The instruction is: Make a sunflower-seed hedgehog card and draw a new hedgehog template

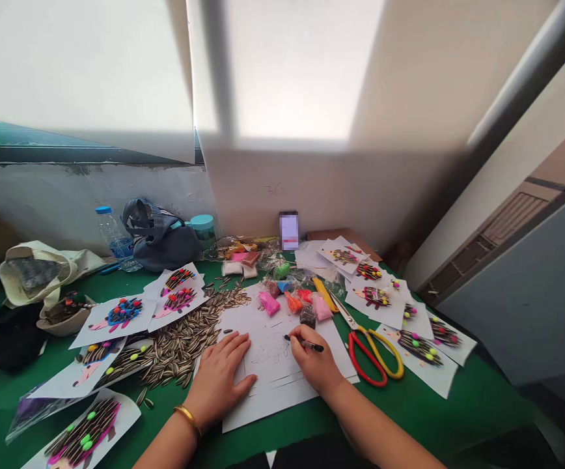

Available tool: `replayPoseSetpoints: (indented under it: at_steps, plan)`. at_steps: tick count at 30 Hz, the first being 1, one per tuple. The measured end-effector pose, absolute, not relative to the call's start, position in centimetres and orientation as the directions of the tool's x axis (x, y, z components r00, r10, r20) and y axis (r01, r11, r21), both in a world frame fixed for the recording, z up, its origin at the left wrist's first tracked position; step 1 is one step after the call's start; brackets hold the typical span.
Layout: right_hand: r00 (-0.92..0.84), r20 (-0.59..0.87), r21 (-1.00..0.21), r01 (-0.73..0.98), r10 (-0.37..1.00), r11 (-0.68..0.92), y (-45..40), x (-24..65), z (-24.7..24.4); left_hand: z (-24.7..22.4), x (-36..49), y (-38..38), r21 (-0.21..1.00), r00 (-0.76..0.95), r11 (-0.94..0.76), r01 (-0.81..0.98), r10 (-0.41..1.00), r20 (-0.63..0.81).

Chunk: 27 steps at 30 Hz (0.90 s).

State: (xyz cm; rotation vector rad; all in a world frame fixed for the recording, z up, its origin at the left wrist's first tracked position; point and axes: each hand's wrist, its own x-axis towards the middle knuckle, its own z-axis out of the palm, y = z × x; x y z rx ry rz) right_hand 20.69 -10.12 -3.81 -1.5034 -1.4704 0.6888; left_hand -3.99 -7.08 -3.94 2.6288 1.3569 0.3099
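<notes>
My right hand (pixel 314 359) is closed around a black pen (pixel 312 344), its tip at the drawing on a white sheet of paper (pixel 258 413). The pencil-thin outline of a small animal (pixel 270 350) shows on that sheet. Flat on the paper's left part rests my left hand (pixel 224 371), fingers stretched out and holding nothing. A gold bracelet (pixel 187 420) circles the left wrist. Just beyond the paper lie small bags of modelling clay in pink (pixel 268 303), orange (pixel 293 301) and black (pixel 307 316).
A heap of sunflower seeds (pixel 185 339) spreads left of the paper. Red-and-yellow scissors (pixel 373 355) lie to the right. Finished seed hedgehog cards (pixel 419 355) flank both sides. Behind stand a phone (pixel 289 231), a water bottle (pixel 116 238) and a blue bag (pixel 163 238).
</notes>
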Motion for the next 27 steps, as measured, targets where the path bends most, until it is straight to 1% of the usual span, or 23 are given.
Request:
replayPoseSetpoints:
  at_steps: [3, 9, 16, 22, 27]
  plan:
    - [0.16, 0.193, -0.885, 0.454, 0.968, 0.101, -10.16, 20.74, -3.77, -3.92, -3.99, -7.07, 0.24, 0.566, -0.575, 0.782, 0.817, 0.111]
    - [0.16, 0.189, -0.87, 0.485, 0.969, 0.089, -10.06, 20.75, -3.86, -3.92, -3.93, -7.07, 0.234, 0.568, -0.577, 0.782, 0.815, 0.113]
    - [0.156, 0.192, -0.88, 0.465, 0.969, 0.1, -10.15, 20.83, -4.03, -4.04, -3.95, -7.07, 0.232, 0.569, -0.581, 0.78, 0.813, 0.124]
    - [0.17, 0.176, -0.872, 0.483, 0.97, 0.074, -10.15, 20.79, -3.82, -3.98, -3.95, -7.07, 0.236, 0.567, -0.58, 0.78, 0.814, 0.126]
    - [0.156, 0.199, -0.875, 0.474, 0.967, 0.104, -10.21, 20.93, -3.91, -4.07, -4.02, -7.07, 0.233, 0.569, -0.582, 0.779, 0.813, 0.126]
